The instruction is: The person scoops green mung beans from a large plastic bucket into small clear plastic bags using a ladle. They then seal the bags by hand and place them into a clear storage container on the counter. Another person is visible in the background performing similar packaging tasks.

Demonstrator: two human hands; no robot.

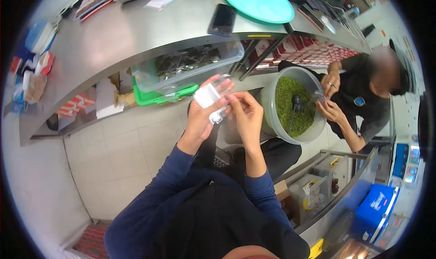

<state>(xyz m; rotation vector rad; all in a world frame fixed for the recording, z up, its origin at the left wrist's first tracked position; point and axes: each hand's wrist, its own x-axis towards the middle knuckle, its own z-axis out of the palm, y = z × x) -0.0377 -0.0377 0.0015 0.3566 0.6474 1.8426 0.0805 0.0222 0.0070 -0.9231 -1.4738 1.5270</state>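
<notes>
Small clear plastic bags (206,95) with white areas, seemingly a little stack, lie across the palm of my left hand (199,122), its thumb pressed on top. My right hand (248,114) meets them from the other side, thumb and fingertips pinched together at a bag's edge. Just right of my hands stands a big translucent tub (269,105) of chopped green leaves (284,95). A black scoop (296,103) rests on the leaves, its handle pointing down towards the near side.
A co-worker (361,88) sits across the tub, holding a clear bag (318,97) over its rim. Ahead, a steel counter (136,30) carries a phone (222,19) and a turquoise lid (259,3). Below it is a clear bin (190,68) of filled bags. A blue cooler box (376,208) stands at right.
</notes>
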